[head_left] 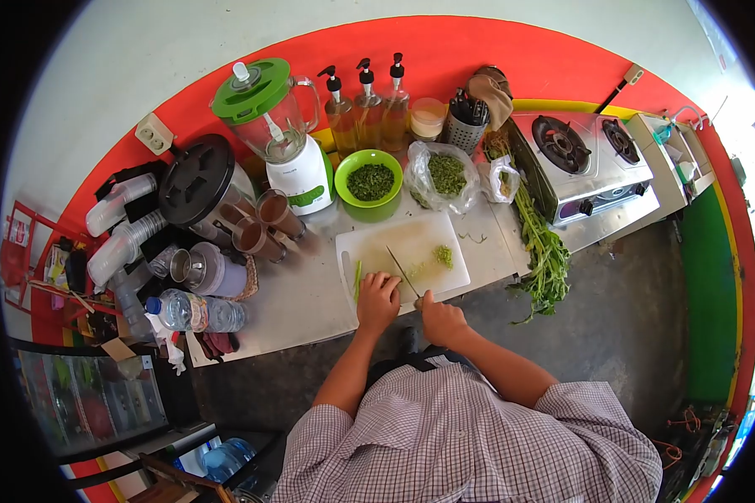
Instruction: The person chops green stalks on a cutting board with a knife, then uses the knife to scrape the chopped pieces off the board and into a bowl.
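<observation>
A white cutting board (pixel 432 230) lies on the metal counter. My right hand (pixel 443 322) is closed round the handle of a knife (pixel 403 270), whose blade points up and left over the board. On the board's front left part rests my left hand (pixel 378 298), fingers bent and close together beside a green stalk (pixel 357 278); whether it holds anything beneath is hidden. Some chopped green bits lie near that hand, and a small chopped pile (pixel 443 256) sits on the board's right side. Behind the board stands a green bowl (pixel 369 212) holding chopped greens.
A blender (pixel 300 178), pump bottles (pixel 368 117) and a plastic bag of greens (pixel 470 180) stand behind the board. Leafy stalks (pixel 541 251) hang over the counter edge beside a gas stove (pixel 596 180). Brown cups (pixel 258 241) and a water bottle (pixel 201 311) are left.
</observation>
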`<move>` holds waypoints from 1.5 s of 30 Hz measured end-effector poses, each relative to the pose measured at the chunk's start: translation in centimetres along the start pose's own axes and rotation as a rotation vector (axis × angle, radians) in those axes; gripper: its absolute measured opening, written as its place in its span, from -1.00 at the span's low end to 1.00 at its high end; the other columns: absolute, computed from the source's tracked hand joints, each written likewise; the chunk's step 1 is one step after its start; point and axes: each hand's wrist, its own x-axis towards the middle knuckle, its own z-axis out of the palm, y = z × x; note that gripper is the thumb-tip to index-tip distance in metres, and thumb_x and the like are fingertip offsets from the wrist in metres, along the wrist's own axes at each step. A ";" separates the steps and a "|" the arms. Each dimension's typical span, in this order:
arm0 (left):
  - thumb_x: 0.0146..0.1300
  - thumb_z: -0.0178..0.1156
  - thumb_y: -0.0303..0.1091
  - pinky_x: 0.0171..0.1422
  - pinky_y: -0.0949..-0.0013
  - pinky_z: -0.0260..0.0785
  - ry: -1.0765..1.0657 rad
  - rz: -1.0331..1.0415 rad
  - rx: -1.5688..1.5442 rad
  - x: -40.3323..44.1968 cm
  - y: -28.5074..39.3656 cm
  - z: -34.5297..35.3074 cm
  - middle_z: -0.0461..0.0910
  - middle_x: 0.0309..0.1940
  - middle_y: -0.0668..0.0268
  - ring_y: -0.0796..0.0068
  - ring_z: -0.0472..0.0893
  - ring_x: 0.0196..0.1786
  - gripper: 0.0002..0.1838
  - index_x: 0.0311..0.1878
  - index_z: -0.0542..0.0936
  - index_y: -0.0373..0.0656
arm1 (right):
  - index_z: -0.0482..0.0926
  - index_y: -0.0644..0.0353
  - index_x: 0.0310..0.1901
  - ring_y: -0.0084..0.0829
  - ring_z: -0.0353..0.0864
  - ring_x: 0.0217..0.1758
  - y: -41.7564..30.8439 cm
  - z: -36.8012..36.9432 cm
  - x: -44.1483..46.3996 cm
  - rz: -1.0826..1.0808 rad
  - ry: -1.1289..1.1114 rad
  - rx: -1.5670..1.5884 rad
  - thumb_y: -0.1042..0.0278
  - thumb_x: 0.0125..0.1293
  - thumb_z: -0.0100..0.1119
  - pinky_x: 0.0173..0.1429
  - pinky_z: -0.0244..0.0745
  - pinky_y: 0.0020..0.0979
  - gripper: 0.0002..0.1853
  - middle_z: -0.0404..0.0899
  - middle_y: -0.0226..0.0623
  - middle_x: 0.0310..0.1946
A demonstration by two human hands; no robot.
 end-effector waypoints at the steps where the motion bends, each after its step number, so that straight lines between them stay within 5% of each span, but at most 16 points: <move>1: 0.14 0.28 -0.47 0.03 0.12 0.38 -0.005 -0.006 0.001 0.1 0.1 -0.1 0.59 -0.23 0.30 0.16 0.53 -0.08 -0.82 -0.17 0.71 -0.11 | 0.18 0.49 0.32 0.04 0.80 -0.16 -0.2 0.5 -0.5 0.010 0.024 -0.009 0.41 0.26 0.17 -0.09 0.69 -0.02 -0.35 0.74 0.11 -0.27; 9: 0.17 0.23 -0.43 0.06 0.13 0.36 -0.026 -0.032 0.013 -0.1 -0.2 0.1 0.58 -0.21 0.29 0.16 0.52 -0.05 -0.84 -0.17 0.65 -0.12 | 0.20 0.50 0.31 0.03 0.80 -0.19 0.3 1.0 0.8 -0.019 0.071 -0.021 0.38 0.29 0.13 -0.10 0.69 -0.03 -0.38 0.74 0.08 -0.28; 12: 0.18 0.23 -0.42 0.07 0.11 0.36 0.000 -0.016 -0.009 0.0 -0.4 0.2 0.58 -0.21 0.28 0.15 0.51 -0.05 -0.85 -0.17 0.62 -0.13 | 0.11 0.49 0.42 -0.06 0.81 -0.13 -0.1 0.6 0.6 0.024 -0.039 -0.057 0.31 0.23 0.29 -0.07 0.71 -0.09 -0.18 0.76 0.02 -0.21; 14: 0.18 0.23 -0.41 0.08 0.11 0.36 0.015 -0.020 -0.018 0.2 -0.3 0.1 0.57 -0.21 0.27 0.14 0.51 -0.05 -0.85 -0.17 0.61 -0.13 | 0.23 0.46 0.25 0.03 0.80 -0.19 0.0 1.8 -0.1 0.007 0.060 -0.020 0.36 0.29 0.14 -0.10 0.69 -0.03 -0.44 0.74 0.07 -0.28; 42: 0.16 0.26 -0.48 0.08 0.14 0.40 0.013 -0.028 -0.027 0.4 0.0 -0.3 0.62 -0.21 0.32 0.20 0.53 -0.05 -0.84 -0.17 0.68 -0.13 | 0.23 0.46 0.24 0.07 0.79 -0.20 0.5 0.8 1.3 -0.049 0.063 -0.018 0.37 0.26 0.16 -0.10 0.68 -0.02 -0.43 0.73 0.10 -0.30; 45: 0.16 0.26 -0.49 0.07 0.15 0.40 0.017 -0.021 -0.023 0.1 -0.1 -0.1 0.64 -0.20 0.32 0.21 0.54 -0.05 -0.84 -0.17 0.68 -0.13 | 0.25 0.42 0.24 -0.08 0.82 -0.20 0.7 0.5 2.1 -0.045 0.063 -0.053 0.31 0.22 0.31 -0.13 0.71 -0.09 -0.35 0.75 0.01 -0.30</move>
